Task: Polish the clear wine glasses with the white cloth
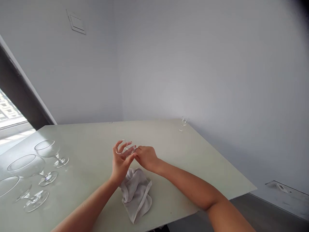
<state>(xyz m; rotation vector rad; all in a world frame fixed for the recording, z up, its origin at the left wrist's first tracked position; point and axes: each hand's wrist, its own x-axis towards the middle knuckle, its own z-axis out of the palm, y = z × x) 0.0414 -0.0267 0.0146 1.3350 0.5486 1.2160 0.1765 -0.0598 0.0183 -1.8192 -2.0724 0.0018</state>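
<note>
Fingers [118,144] of the left hand [120,166] curl around a small clear glass [129,150]. It is held up on its side, with its round mouth facing left. The right hand [147,158] has its fingers bent in close and pinches the other end, though its fingertips are partly hidden. Both hands are near each other, above the middle of the pale, shiny tabletop [164,138]. Just below them lies a crumpled, light gray cloth [137,193]. Off to the left, three big stemmed glasses stand in a row: a far one [47,149], a middle one [27,166] and a near one [36,200], which is cut off by the picture's edge. Another clear glass thing [184,120] sits at the back right corner, too small to see well.
</note>
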